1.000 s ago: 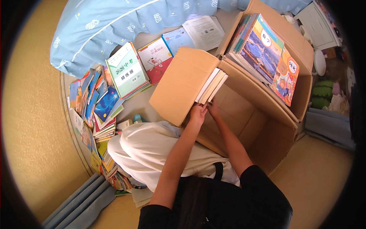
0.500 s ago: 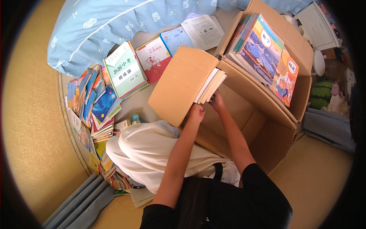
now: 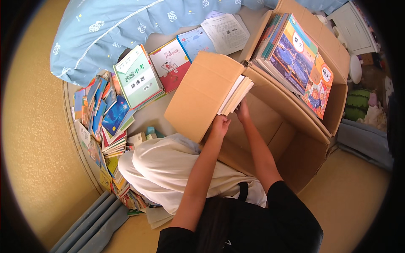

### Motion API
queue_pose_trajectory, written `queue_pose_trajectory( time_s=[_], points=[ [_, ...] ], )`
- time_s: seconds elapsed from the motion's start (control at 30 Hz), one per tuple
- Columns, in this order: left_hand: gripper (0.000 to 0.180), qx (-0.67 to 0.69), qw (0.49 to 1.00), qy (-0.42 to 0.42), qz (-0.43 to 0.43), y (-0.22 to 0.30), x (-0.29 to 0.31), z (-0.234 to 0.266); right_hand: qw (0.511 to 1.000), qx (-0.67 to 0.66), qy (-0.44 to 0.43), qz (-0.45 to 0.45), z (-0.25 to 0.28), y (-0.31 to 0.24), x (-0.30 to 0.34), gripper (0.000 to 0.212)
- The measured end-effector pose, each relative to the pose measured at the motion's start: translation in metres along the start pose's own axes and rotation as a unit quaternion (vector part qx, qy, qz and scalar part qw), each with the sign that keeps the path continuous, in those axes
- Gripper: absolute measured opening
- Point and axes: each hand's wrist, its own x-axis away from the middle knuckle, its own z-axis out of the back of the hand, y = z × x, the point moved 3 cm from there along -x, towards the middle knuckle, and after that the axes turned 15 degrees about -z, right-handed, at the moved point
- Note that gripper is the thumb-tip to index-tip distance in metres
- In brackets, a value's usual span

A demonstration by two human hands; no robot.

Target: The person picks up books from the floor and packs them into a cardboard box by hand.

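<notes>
Several books [image 3: 236, 96] stand on edge at the far left end of an open cardboard box [image 3: 291, 154], their pale page edges toward me. My left hand [image 3: 220, 125] is curled closed at the near lower end of these books. At their right side, my right hand [image 3: 242, 111] grips them, its fingertips partly hidden by the pages. A wide box flap [image 3: 202, 95] folds out to the left, past my left hand. In the box's far right section lie stacked textbooks [image 3: 295, 52] with colourful covers.
Left of the box are a stack of workbooks [image 3: 137, 80], a red and white book [image 3: 171, 65], a light blue book [image 3: 196, 44] and printed sheets [image 3: 225, 33]. A loose book heap [image 3: 114, 116] lies farther left. A blue cloth [image 3: 114, 29] hangs at the back; a white cabinet [image 3: 352, 27] stands far right.
Both hands stay at the books in the box, with only a very slight shift. The whole view has moved a little; nothing has been let go.
</notes>
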Motion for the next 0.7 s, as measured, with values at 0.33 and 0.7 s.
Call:
queue_pose_trajectory(
  time_s=[0.33, 0.7],
  points=[
    [0.051, -0.039, 0.98, 0.184, 0.062, -0.009, -0.006, 0.006, 0.996, -0.033, 0.026, -0.075, 0.029, 0.009, -0.029, 0.046],
    [0.071, 0.152, 0.978, 0.142, 0.023, -0.024, -0.056, 0.002, 0.997, -0.035, -0.021, -0.072, 0.003, -0.003, -0.042, 0.051]
  ],
)
